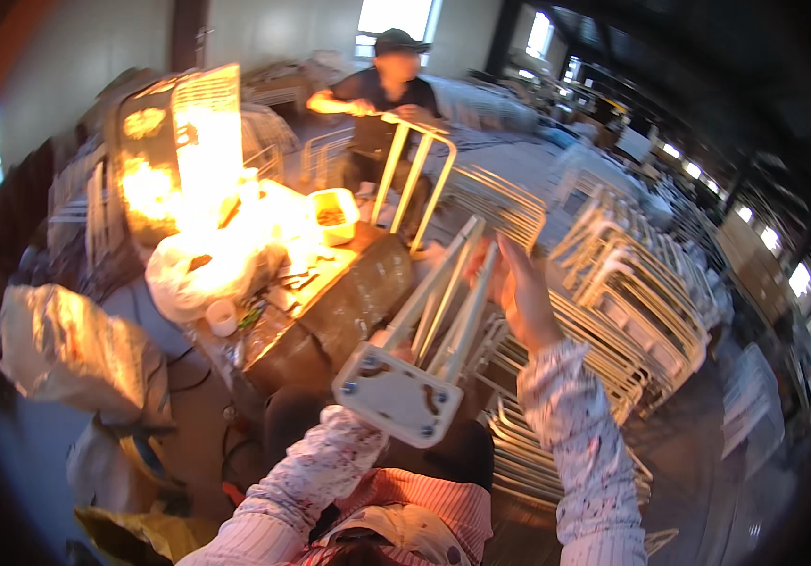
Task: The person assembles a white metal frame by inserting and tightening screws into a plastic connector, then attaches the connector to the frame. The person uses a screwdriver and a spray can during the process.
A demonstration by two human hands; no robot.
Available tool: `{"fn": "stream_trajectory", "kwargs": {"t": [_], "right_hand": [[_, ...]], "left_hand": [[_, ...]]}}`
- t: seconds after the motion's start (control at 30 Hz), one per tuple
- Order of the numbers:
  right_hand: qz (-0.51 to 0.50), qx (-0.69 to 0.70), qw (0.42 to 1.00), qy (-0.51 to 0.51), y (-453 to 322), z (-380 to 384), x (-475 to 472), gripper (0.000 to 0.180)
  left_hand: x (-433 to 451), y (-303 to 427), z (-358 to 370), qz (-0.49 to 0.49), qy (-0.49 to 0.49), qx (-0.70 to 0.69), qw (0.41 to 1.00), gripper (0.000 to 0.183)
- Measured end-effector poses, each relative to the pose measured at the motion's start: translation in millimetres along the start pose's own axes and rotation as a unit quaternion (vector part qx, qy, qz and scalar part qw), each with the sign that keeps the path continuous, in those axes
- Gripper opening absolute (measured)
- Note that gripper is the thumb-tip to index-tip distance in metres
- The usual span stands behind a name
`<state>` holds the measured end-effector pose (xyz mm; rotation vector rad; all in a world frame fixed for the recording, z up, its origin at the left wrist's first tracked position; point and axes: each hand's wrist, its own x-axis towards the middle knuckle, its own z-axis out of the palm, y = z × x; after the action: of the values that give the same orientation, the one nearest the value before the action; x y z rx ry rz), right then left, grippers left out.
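A white-painted metal tube frame slants up and away over my lap. Its near end carries a white rectangular plate with rounded corners, bolts at the corners and curved brown-edged slots. My left hand grips the frame just behind that plate; the tubes and plate hide most of it. At the far end, my right hand is against the right-hand tube, some fingers reaching behind it and blurred.
A brown-covered bench holds a yellow bin of small parts and brightly lit clutter. Stacked tube frames crowd the right. Ahead, a person in a cap handles another frame. A sack stands left.
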<state>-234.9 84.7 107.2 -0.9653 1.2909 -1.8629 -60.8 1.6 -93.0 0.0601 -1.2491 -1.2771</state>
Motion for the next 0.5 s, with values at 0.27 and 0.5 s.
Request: {"fn": "stream_trajectory", "kwargs": {"t": [0.27,0.5], "right_hand": [[0.03,0.027,0.992,0.118,81,14,-2,0.025],[0.023,0.045,0.979,0.197,92,-43,38,0.009]], "left_hand": [[-17,32,7,-0.094,-0.071,-0.065,0.991,0.018],[73,75,5,-0.372,-0.189,-0.278,0.865,0.078]]}}
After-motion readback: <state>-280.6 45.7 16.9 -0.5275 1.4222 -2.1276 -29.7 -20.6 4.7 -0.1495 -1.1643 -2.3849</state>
